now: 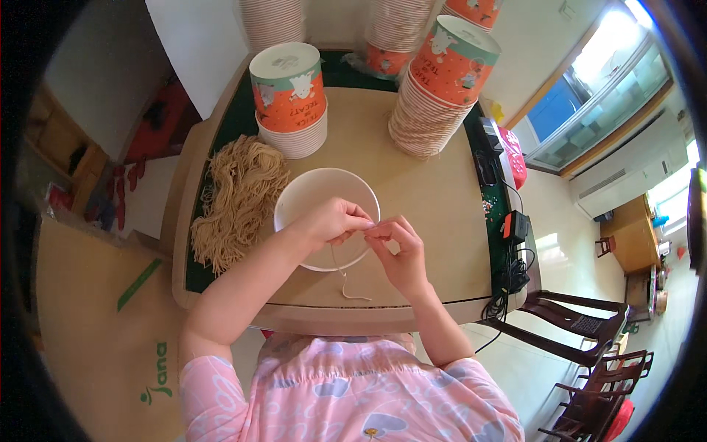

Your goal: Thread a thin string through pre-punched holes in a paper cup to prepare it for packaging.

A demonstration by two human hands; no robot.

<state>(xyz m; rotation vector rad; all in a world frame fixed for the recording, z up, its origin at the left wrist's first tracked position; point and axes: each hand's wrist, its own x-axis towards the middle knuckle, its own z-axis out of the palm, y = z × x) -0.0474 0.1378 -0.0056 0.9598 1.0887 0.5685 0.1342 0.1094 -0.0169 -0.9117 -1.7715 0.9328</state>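
Note:
A white paper bucket (pixel 309 188) stands with its mouth up on the table in front of me. My left hand (pixel 337 223) reaches across it, its fingers pinched together near the right rim. From beneath that hand a thin beige string (pixel 343 275) hangs over the near side of the bucket, its loose end on the tabletop. My right hand (pixel 398 250) meets the left at the rim, thumb and fingertips closed; whatever lies between them is too small to make out. Left of the bucket lies a heap of beige strings (pixel 239 199).
Upturned orange-and-green paper buckets form one stack (pixel 291 99) behind the bucket and a taller stack (pixel 442 88) at the back right. Black cables and an orange-black device (pixel 515 227) line the table's right edge. A dark wooden chair (pixel 571 320) stands at the right.

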